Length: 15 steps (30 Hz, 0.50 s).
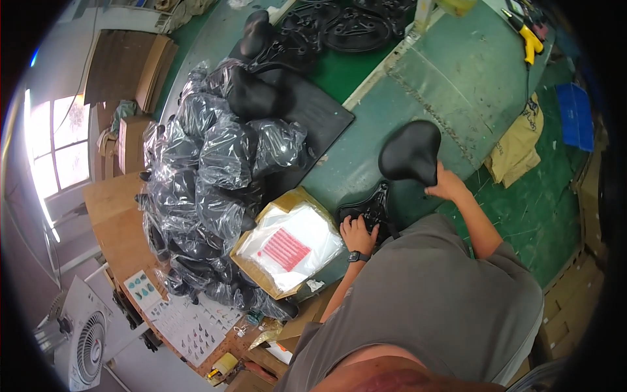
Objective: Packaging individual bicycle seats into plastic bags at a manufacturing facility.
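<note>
My right hand (447, 183) grips the narrow nose of a smooth black bicycle saddle (410, 151), whose padded top faces up above the green worktable (450, 72). Close to my body, another bicycle saddle (369, 208) lies with its black underside and frame showing. My left hand (358, 234) is on the near part of that saddle, fingers and thumb spread across it; the fingertips are partly hidden against the dark parts. Just left of this hand sits an open cardboard box (251, 268) with white plastic bags (313, 238) bearing red print.
Saddles wrapped in clear plastic (222, 153) are heaped at the left, partly on a black mat (313, 124). Upturned saddles (356, 29) lie at the far side. A yellow tool (530, 42) is at far right, near a blue crate (575, 117). A fan (88, 340) stands lower left.
</note>
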Each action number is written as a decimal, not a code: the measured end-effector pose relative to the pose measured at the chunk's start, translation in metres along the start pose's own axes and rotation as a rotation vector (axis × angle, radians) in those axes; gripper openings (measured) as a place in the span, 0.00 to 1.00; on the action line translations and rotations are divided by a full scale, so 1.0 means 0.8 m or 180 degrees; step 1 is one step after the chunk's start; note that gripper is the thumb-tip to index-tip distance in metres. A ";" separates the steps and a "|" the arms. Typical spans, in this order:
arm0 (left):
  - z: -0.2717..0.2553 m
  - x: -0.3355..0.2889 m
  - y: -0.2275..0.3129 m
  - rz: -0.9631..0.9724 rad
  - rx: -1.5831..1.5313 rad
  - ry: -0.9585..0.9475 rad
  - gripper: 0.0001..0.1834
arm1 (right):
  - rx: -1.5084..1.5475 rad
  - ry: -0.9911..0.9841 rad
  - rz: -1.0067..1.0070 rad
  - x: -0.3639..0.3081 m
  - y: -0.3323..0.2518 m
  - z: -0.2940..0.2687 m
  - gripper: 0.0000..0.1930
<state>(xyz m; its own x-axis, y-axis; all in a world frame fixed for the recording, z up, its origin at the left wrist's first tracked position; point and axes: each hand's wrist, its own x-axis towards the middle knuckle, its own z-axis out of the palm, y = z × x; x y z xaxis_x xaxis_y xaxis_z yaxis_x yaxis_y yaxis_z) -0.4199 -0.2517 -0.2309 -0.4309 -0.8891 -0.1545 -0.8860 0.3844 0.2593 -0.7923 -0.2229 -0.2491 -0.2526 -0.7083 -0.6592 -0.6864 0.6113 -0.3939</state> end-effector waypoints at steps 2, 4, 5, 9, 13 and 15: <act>0.000 0.002 0.001 -0.0029 -0.0006 -0.0004 0.34 | -0.0646 -0.1253 -0.0190 -0.010 -0.005 -0.035 0.38; 0.001 0.006 0.003 -0.0056 -0.0009 0.0084 0.31 | -0.0406 -0.2181 -0.0345 0.003 -0.062 -0.105 0.23; 0.003 0.003 -0.001 -0.0077 -0.0006 0.0093 0.31 | 0.0237 -0.1707 -0.0915 0.021 -0.087 -0.127 0.24; 0.007 -0.001 -0.007 -0.0185 -0.0075 0.0009 0.31 | 0.0681 0.0679 -0.1678 0.163 -0.208 -0.185 0.31; 0.011 0.007 -0.007 -0.0039 -0.0121 -0.0115 0.32 | -0.0328 0.2632 -0.2403 0.365 -0.276 -0.223 0.39; 0.009 0.008 -0.006 -0.0146 -0.0220 -0.0308 0.34 | -0.0645 0.2432 -0.2212 0.427 -0.301 -0.244 0.40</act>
<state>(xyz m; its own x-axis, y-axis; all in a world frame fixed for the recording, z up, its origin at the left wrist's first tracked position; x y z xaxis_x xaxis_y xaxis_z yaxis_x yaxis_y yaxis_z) -0.4197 -0.2576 -0.2403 -0.4076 -0.8759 -0.2581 -0.8927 0.3228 0.3144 -0.8464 -0.6812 -0.2548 -0.0740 -0.9578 0.2776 -0.9287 -0.0352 -0.3692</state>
